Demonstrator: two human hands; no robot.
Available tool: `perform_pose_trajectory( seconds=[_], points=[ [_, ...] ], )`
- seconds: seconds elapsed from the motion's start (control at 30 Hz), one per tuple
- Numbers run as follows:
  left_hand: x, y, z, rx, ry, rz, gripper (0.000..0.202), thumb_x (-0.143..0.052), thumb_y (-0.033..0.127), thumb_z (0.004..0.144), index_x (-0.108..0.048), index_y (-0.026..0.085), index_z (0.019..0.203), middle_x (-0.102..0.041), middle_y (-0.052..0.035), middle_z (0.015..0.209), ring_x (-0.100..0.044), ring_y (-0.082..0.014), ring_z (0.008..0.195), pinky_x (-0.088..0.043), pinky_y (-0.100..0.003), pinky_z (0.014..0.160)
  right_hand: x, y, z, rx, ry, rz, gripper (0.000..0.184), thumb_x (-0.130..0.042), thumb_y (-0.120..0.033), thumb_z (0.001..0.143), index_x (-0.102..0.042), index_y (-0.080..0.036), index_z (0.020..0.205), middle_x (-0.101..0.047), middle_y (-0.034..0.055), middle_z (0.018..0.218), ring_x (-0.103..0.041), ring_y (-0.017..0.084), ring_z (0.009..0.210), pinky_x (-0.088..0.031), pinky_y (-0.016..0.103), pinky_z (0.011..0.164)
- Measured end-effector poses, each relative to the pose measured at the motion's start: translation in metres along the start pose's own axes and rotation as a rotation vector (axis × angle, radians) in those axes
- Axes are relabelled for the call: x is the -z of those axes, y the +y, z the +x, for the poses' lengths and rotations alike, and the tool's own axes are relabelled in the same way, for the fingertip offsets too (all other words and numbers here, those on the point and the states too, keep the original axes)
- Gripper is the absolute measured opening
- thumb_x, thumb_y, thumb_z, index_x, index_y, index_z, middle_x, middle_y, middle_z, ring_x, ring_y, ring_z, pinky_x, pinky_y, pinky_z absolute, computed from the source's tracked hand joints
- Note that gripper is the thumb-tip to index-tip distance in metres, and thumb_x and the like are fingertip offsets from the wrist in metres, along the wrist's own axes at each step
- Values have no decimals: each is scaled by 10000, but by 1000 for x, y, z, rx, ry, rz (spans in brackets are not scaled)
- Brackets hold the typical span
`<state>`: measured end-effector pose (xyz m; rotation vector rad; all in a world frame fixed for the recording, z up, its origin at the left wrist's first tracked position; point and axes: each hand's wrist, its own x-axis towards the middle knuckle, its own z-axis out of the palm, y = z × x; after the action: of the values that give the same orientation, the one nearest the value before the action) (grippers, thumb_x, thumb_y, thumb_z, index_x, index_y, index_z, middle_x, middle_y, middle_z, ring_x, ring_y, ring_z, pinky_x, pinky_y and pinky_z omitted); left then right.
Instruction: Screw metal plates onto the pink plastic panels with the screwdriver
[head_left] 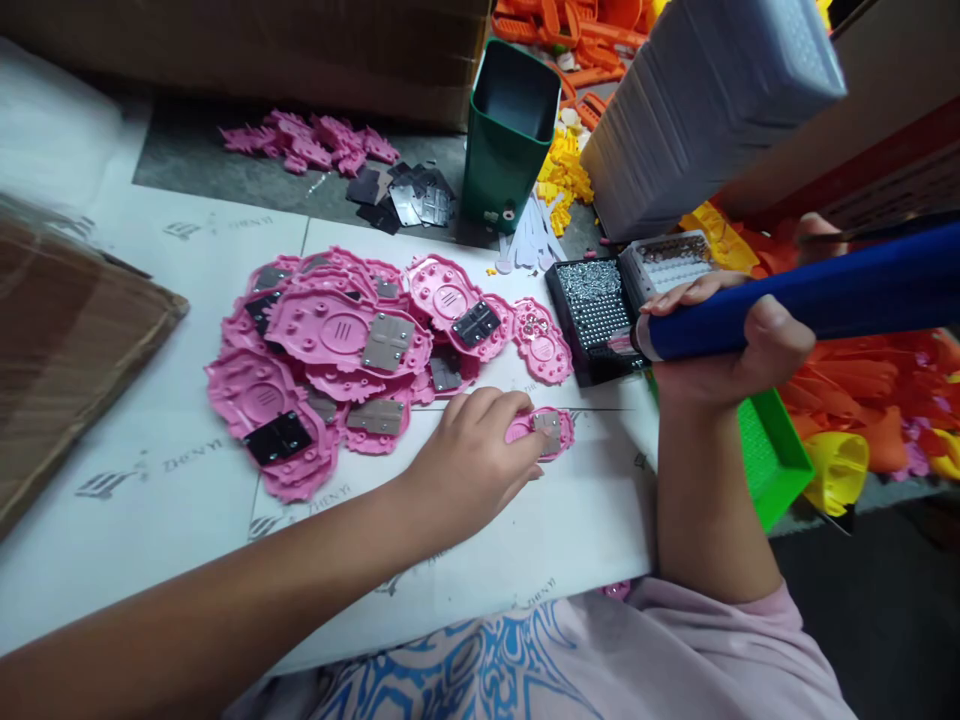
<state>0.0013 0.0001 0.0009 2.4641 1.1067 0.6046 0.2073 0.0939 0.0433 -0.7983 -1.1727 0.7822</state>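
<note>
My left hand (pixel 476 455) is closed on a small pink plastic shell (pixel 561 443) with a grey cover plate, pressing it on the white tabletop. Wrapped round a blue electric screwdriver (pixel 825 285) is my right hand (pixel 772 350). The screwdriver's tip is over a black screw tray (pixel 596 375) holding small silver screws; whether a screw is on it I cannot tell. Left of these lies a heap of pink shells (pixel 330 325), several bearing grey or black plates. One more shell (pixel 544 345), without a plate, sits beside the tray.
Behind stand a green bin (pixel 502 165) and a tall stack of pale plastic trays (pixel 697 110). Loose pink parts (pixel 307 142) and black plates (pixel 409 195) lie at the back. A cardboard box (pixel 75 340) borders the left; a bright green tray (pixel 772 450) is at right.
</note>
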Motion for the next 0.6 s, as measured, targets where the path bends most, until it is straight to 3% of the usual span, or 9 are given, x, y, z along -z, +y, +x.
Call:
perform_pose_trajectory(
  seconds=[0.3,0.5,0.6],
  points=[
    [-2,1,-2,7,36,30,196,-651,260,881,-686,190,1061,-607,-128,1081,-499,-275,959,-407,-400,800,-6,-2,5,25,56,21,144,-516,-301,708,-565,-191,630,-553,-13,590,-572,107,486,-475,244,474],
    [0,1,-2,21,43,44,202,-649,287,875,-688,185,1045,-597,-135,1045,-492,-285,935,-414,-404,789,-3,-27,3,-21,43,10,232,-490,-336,679,-603,-244,860,-552,-23,584,-540,133,483,-490,281,506],
    [0,2,-2,39,50,46,197,-646,290,876,-693,180,1032,-598,-134,1029,-495,-286,923,-419,-411,790,-1,-41,-6,-88,-87,73,291,-500,-359,673,-658,-291,908,-559,-10,605,-547,160,514,-519,329,542]
  ],
)
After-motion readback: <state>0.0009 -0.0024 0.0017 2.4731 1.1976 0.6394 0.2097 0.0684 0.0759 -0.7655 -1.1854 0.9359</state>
